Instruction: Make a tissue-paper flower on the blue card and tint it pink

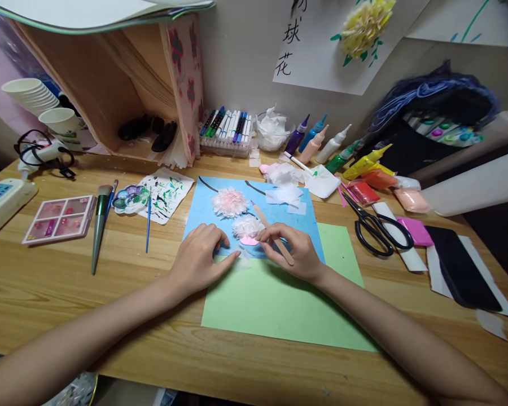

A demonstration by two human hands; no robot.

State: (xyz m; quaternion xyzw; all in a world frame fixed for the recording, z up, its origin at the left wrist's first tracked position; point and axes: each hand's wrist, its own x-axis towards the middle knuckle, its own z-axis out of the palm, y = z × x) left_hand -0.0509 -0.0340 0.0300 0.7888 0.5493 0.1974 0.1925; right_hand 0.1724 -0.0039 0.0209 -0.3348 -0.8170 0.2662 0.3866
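My right hand is closed around a flat wooden stick, its pointed end up toward the flowers. Its fingertips are at the edge of a pink clay patch under a half-covered white tissue flower. Whether the fingertips also pinch a bit of tissue, I cannot tell. A fuller pale-pink flower lies just above, on blue paper. Resting at the blue paper's lower left, my left hand holds nothing; its thumb is apart from the bent fingers, near a thin tissue scrap.
Green paper lies under the blue sheet. White tissue squares lie at its upper right. Black scissors, a phone and glue bottles are to the right. Brushes and a pink palette lie left.
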